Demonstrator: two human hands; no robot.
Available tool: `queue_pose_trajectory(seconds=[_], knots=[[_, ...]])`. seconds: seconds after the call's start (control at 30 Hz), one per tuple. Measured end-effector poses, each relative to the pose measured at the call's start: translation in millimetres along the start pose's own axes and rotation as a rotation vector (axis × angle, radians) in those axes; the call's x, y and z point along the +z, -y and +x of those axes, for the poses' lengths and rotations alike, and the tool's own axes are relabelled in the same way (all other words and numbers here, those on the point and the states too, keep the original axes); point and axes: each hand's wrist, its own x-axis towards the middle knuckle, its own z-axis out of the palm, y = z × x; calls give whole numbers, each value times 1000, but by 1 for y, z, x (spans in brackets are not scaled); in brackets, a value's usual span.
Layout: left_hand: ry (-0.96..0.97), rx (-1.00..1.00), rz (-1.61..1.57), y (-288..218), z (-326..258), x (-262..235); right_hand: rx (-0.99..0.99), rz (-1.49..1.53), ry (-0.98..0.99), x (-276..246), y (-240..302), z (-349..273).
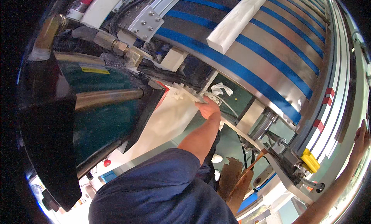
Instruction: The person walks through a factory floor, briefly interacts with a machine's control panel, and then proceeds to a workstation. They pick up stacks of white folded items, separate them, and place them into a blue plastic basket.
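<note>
My left hand (pixel 209 107) is at the middle of the view, its fingers bent over the edge of a cream metal rail (pixel 188 93) beside a pale machine panel (pixel 172 117). Part of the fingertips is hidden there. A crumpled white scrap (pixel 222 89) lies just beyond this hand. Far to the right, my right hand (pixel 361 136) reaches up along a pale side panel (pixel 345 148), fingers stretched out. Nothing shows in it, though the picture's rim cuts close to it.
Blue belts (pixel 266 50) run between metal strips on a machine bed, with a long white bar (pixel 235 25) across them. A dark green machine part (pixel 104 112) with hoses stands left. Near right are a yellow handle (pixel 310 161) and brown cardboard (pixel 231 177). A red button (pixel 107 162) sits low left.
</note>
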Motion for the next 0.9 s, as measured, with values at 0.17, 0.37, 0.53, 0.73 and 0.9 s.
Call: queue_pose_trajectory(seconds=[0.17, 0.37, 0.53, 0.73, 0.9], knots=[[5, -5, 39, -15, 17, -6, -164, -168, -50, 1, -39, 11], [10, -5, 50, -11, 8, -8, -85, -73, 13, -6, -55, 14], [34, -26, 65, -21, 7, -16, -54, -124, -43, 2, -42, 10], [49, -25, 46, -19, 6, -15, -133, -233, -19, -6, -43, 12], [105, -80, 13, -24, 4, -22, -21, 27, 52, 8, 20, 1]])
